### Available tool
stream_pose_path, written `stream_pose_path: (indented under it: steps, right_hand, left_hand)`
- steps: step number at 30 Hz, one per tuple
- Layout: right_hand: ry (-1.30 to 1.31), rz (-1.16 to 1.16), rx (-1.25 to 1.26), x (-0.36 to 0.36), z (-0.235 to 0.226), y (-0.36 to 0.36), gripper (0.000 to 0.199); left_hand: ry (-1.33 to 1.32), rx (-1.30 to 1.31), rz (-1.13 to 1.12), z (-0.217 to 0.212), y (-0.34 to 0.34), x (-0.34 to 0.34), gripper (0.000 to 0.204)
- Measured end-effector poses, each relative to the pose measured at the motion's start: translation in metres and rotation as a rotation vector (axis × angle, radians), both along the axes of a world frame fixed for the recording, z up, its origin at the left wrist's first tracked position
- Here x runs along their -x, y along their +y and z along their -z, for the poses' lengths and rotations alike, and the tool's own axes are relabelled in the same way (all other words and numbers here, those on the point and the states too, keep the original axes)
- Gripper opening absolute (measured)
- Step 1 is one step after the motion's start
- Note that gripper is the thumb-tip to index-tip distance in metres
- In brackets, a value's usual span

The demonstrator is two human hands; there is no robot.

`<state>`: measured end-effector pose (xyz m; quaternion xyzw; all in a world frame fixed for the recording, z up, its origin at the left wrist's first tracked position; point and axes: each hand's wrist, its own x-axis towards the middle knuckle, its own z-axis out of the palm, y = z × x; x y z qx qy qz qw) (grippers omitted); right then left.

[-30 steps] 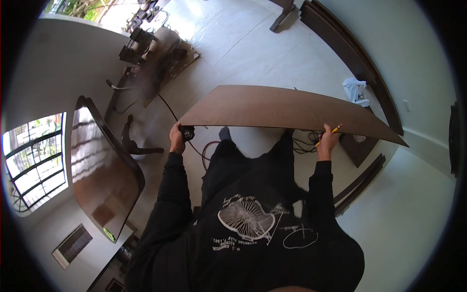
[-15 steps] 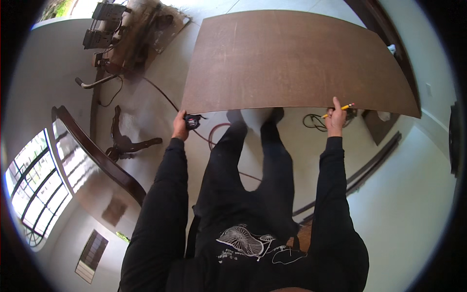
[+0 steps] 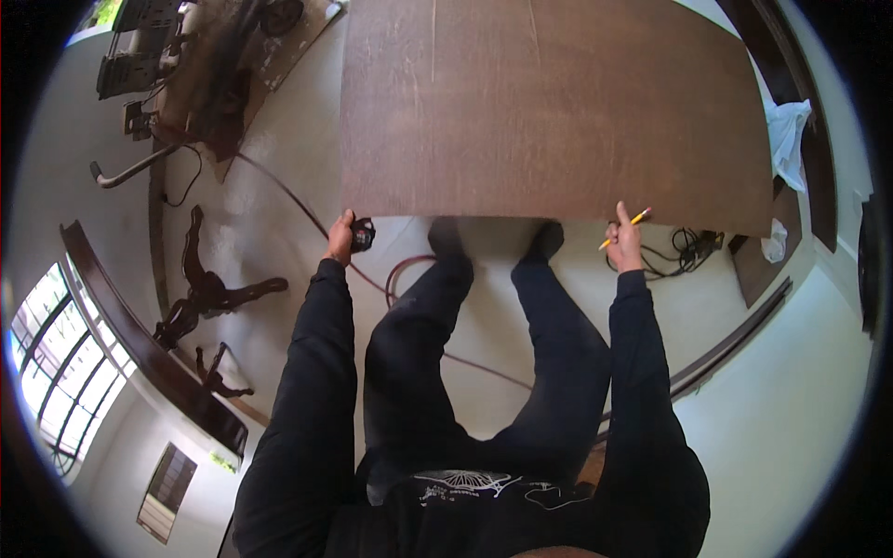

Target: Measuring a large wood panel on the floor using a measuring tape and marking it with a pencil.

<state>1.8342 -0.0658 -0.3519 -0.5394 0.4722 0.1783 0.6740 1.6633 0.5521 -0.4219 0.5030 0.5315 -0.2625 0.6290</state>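
The pale floor (image 3: pixel 279 186) carries everything here. A dark hose (image 3: pixel 307 209) snakes across it toward the person's shoes (image 3: pixel 446 237). Carved dark wooden legs (image 3: pixel 209 288) lie at the left, a tangle of black cable (image 3: pixel 688 251) at the right, and long dark wooden mouldings (image 3: pixel 735 339) rest along the right wall.

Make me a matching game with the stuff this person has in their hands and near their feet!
Things:
1. brown board
2. yellow pencil
3. small black tool
4. hose

Places:
A. in the left hand
B. lying on the floor by the feet
C. in the right hand
D. held by both hands at its near edge

Pairs: 1-D, 2-C, 3-A, 4-B
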Motion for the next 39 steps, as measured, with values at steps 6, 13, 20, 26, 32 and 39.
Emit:
stream_pose_path:
  steps: [6, 13, 20, 26, 32, 39]
  right_hand:
    - [0.063, -0.131, 0.021, 0.01, 0.076, 0.004, 0.041]
    - [0.152, -0.119, -0.178, -0.004, 0.175, 0.009, 0.047]
    - [0.224, -0.249, -0.212, -0.023, 0.189, 0.017, 0.046]
    - [0.104, -0.22, -0.091, -0.001, 0.2, 0.017, 0.045]
    - [0.128, -0.177, 0.043, 0.018, 0.205, 0.009, 0.051]
    - [0.156, -1.071, 0.328, 0.013, 0.157, -0.027, 0.043]
  left_hand:
    - [-0.032, -0.235, -0.101, 0.091, -0.005, -0.007, 0.043]
    - [0.032, 0.047, -0.155, 0.163, 0.041, -0.08, 0.033]
    - [-0.184, 0.058, -0.101, 0.2, 0.061, -0.086, 0.041]
    - [-0.23, -0.169, -0.167, 0.211, 0.042, -0.073, 0.042]
    - [-0.22, -0.123, -0.221, 0.213, 0.037, -0.042, 0.045]
    - [-0.144, -0.232, -0.131, 0.174, 0.002, -0.02, 0.029]
